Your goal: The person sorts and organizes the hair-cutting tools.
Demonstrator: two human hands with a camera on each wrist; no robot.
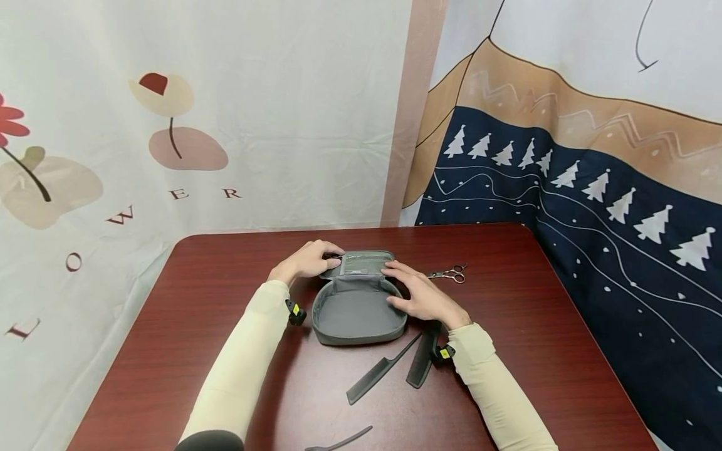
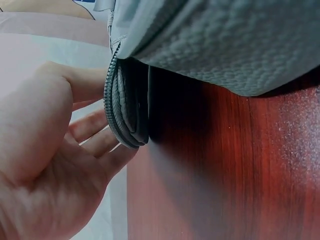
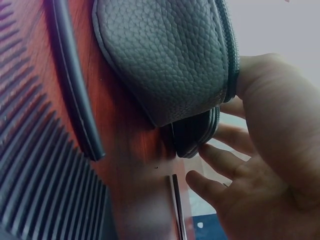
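A grey zip-up pouch (image 1: 360,339) lies unzipped on the table, its lid (image 1: 366,264) folded back away from me. The main compartment holds nothing that shows. My left hand (image 1: 307,260) grips the lid's left edge, thumb on the inner side and fingers behind it; the lid's zipper teeth (image 2: 108,95) show beside the thumb. On the right, my right hand (image 1: 422,294) rests against the pouch with loosely extended fingers. Its thumb touches the zipped rim of the body (image 3: 231,55), while the other fingers reach the lid's right edge.
Scissors (image 1: 454,274) lie right of the lid. A tail comb (image 1: 372,379) and a wide dark comb (image 1: 422,363) lie in front of the pouch, under the right wrist. A thin dark-handled item (image 1: 350,438) is at the near edge. Printed curtains (image 1: 316,113) hang behind the table (image 1: 225,263).
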